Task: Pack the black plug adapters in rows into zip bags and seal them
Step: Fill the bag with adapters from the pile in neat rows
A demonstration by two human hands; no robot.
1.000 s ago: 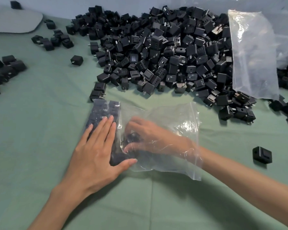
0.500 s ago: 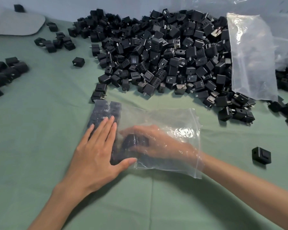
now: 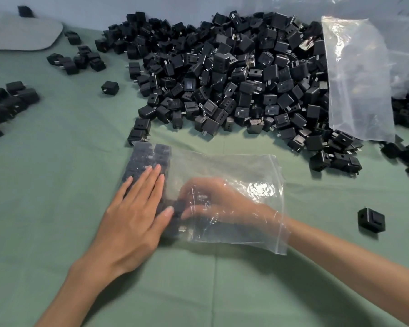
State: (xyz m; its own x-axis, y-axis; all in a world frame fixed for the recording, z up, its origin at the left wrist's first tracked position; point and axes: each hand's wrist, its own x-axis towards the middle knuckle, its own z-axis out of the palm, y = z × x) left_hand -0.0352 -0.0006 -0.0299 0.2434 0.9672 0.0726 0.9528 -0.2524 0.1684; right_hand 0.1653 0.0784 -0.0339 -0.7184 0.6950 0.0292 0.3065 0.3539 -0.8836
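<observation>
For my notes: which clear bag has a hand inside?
The near bag, flat on the cloth: the right hand is inside. The far bag lies on the pile.

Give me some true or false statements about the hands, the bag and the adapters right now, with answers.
1. The right hand is inside the zip bag, gripping a black adapter. True.
2. The left hand lies flat on the bag, over the packed adapters. True.
3. The zip bag is sealed. False: its mouth is open around the right wrist.
4. The big pile sits in a box. False: it lies loose on the green cloth.
5. A lone adapter lies on the cloth right of the bag. True.
</observation>
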